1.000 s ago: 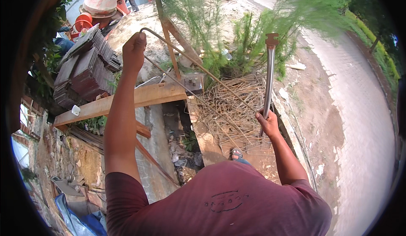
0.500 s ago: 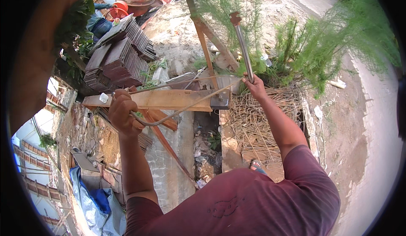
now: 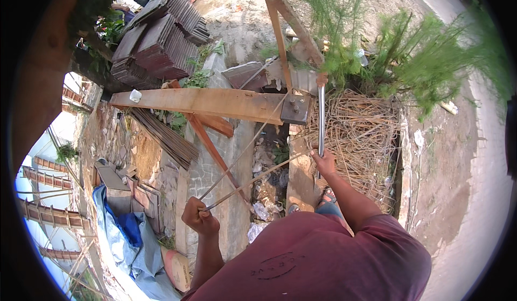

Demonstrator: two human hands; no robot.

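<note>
My left hand (image 3: 200, 216) is closed around a thin bent steel rod (image 3: 258, 178), below the wooden beam. One length of it slopes up toward the beam's end. The other reaches across to my right hand (image 3: 324, 163). That hand is wrapped around a shiny metal bar (image 3: 321, 118), held nearly upright with its rusty head at the top; the rod's end comes close to its thumb. Above my hands lies the wooden beam (image 3: 215, 102). A dark metal plate (image 3: 296, 110) with short pins is fixed at its right end.
Tangled thin rods (image 3: 361, 139) cover the ground on the right. Roof tiles (image 3: 161, 47) are stacked at the upper left, near straight rods (image 3: 164, 139). A debris-filled channel (image 3: 269, 188) runs below the beam. Feathery green plants (image 3: 388, 58) and a blue tarp (image 3: 126, 236) flank the workspace.
Both hands have come down toward my body, the left also moving right. The rod is lower, and the metal bar now stands nearer upright beside the plate. The view has shifted slightly.
</note>
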